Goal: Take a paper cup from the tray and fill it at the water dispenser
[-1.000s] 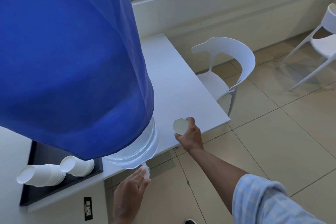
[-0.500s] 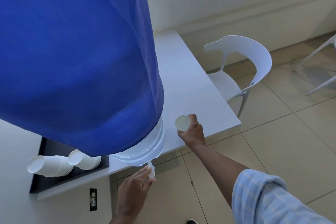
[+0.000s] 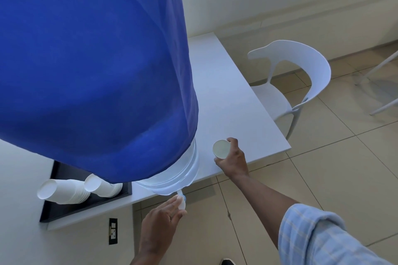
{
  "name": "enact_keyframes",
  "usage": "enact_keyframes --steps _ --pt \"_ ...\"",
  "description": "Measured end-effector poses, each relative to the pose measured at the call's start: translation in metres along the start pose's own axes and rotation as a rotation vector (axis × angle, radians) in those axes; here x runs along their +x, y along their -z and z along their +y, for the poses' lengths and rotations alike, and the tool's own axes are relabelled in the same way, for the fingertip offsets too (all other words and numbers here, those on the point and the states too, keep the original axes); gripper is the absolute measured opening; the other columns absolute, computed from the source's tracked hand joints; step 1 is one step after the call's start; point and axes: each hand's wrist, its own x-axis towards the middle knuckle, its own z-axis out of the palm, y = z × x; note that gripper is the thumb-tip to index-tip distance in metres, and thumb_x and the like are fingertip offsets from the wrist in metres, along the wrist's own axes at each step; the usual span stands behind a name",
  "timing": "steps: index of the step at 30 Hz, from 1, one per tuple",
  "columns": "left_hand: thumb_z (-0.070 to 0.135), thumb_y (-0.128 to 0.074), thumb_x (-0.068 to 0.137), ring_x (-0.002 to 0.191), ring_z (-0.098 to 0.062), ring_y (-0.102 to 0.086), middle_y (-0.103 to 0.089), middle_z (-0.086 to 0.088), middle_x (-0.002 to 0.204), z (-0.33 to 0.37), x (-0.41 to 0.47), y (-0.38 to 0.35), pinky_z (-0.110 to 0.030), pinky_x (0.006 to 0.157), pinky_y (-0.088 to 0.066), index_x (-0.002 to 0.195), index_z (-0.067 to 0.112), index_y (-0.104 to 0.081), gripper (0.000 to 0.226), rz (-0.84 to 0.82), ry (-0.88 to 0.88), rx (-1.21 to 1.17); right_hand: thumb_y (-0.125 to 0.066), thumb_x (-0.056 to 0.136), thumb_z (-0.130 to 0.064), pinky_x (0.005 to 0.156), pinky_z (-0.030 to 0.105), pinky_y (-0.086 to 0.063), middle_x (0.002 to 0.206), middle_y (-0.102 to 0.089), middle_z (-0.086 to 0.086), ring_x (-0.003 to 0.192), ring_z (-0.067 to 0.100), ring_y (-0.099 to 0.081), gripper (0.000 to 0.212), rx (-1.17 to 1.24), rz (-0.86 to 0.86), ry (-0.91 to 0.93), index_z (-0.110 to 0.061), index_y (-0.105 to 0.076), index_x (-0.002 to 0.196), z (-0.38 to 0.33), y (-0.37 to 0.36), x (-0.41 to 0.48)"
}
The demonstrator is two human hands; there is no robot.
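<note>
Paper cup point(image 3: 221, 149), thin and white, is already off the tray point(image 3: 86, 206), clasped in the right hand point(image 3: 233, 160) above the smooth tabletop point(image 3: 232, 101), well right of the tap point(image 3: 181, 198). Left hand point(image 3: 163, 219) pinches that small plastic tap under the blue-draped dispenser point(image 3: 86, 60). Filling remains.

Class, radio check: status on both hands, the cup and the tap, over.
Right hand grips paper cup, off to the tap's right, not under it. Left hand fingers on tap. No water visible. Nothing between cup and tap.
</note>
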Motion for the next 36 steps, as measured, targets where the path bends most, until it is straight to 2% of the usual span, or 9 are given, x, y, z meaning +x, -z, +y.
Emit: enact_keyframes --steps 5,11,14,18,23,27,30,34,36 --pt "0.047 -0.079 0.089 0.125 0.002 -0.066 -0.065 0.031 0.138 0.004 0.000 0.002 -0.025 0.095 -0.058 0.129 0.045 -0.071 0.041 0.008 -0.007 0.029 -0.085 0.078 -0.023 0.086 0.037 -0.053 0.125 -0.062 0.008 0.102 0.022 -0.053 0.084 -0.026 -0.066 -0.010 -0.019 -0.036 0.147 0.000 0.007 0.003" --pt "0.044 -0.081 0.088 0.126 0.000 -0.067 -0.067 0.026 0.138 0.009 -0.003 0.006 -0.026 0.094 -0.058 0.129 0.041 -0.073 0.042 0.012 -0.018 0.043 -0.084 0.076 -0.022 0.088 0.035 -0.051 0.131 -0.059 0.007 0.109 0.025 -0.055 0.093 -0.037 -0.128 -0.028 -0.021 -0.031 0.152 -0.002 0.012 0.003" --pt "0.042 -0.082 0.089 0.126 0.000 -0.066 -0.067 0.026 0.137 0.013 -0.005 0.009 -0.023 0.092 -0.056 0.129 0.040 -0.073 0.041 0.019 -0.021 0.056 -0.084 0.074 -0.022 0.094 0.037 -0.051 0.139 -0.057 0.009 0.121 0.029 -0.056 0.101 -0.063 -0.156 -0.028 -0.021 -0.025 0.156 -0.004 0.015 0.000" --pt "0.044 -0.078 0.090 0.123 -0.002 -0.068 -0.067 0.030 0.135 0.017 -0.006 0.013 -0.026 0.090 -0.057 0.130 0.042 -0.072 0.040 0.020 -0.035 0.096 -0.087 0.071 -0.025 0.106 0.041 -0.049 0.153 -0.046 0.010 0.138 0.031 -0.047 0.114 -0.063 -0.184 -0.052 -0.019 -0.017 0.161 -0.011 0.026 -0.006" --pt "0.042 -0.072 0.093 0.107 -0.011 -0.074 -0.080 0.018 0.117 0.020 -0.012 0.018 -0.030 0.079 -0.054 0.127 0.036 -0.073 0.034 0.040 -0.089 0.129 -0.090 0.072 -0.032 0.114 0.042 -0.043 0.161 -0.036 0.009 0.147 0.028 -0.038 0.114 -0.107 -0.152 -0.024 -0.016 -0.021 0.162 -0.024 0.042 -0.024" --pt "0.038 -0.058 0.099 0.098 -0.021 -0.070 -0.080 0.007 0.093 0.024 -0.020 0.030 -0.036 0.077 -0.053 0.101 0.025 -0.074 0.021 0.071 -0.154 0.161 -0.086 0.079 -0.038 0.113 0.045 -0.043 0.159 -0.038 0.011 0.145 0.030 -0.038 0.103 -0.144 -0.073 0.029 -0.014 -0.027 0.159 -0.043 0.059 -0.054" --pt "0.027 -0.066 0.093 0.103 -0.024 -0.068 -0.082 0.002 0.099 0.034 -0.031 0.047 -0.039 0.084 -0.054 0.103 0.019 -0.077 0.017 0.142 -0.200 0.174 -0.080 0.084 -0.042 0.109 0.047 -0.047 0.153 -0.044 0.012 0.139 0.032 -0.045 0.091 -0.252 -0.010 0.067 -0.014 -0.032 0.156 -0.066 0.068 -0.088" --pt "0.027 -0.071 0.093 0.125 -0.023 -0.064 -0.078 -0.002 0.122 0.050 -0.066 0.081 -0.041 0.105 -0.048 0.129 0.015 -0.072 0.038 0.228 -0.237 0.185 -0.073 0.088 -0.047 0.109 0.047 -0.045 0.150 -0.045 0.011 0.136 0.032 -0.046 0.082 -0.393 -0.003 0.086 -0.016 -0.032 0.153 -0.103 0.080 -0.144" --pt "0.027 -0.076 0.090 0.127 -0.026 -0.063 -0.075 -0.003 0.125 0.054 -0.079 0.093 -0.043 0.108 -0.048 0.130 0.013 -0.070 0.043 0.308 -0.289 0.190 -0.071 0.090 -0.049 0.109 0.047 -0.046 0.149 -0.047 0.010 0.135 0.031 -0.048 0.078 -0.451 0.001 0.135 -0.016 -0.034 0.151 -0.120 0.082 -0.170"
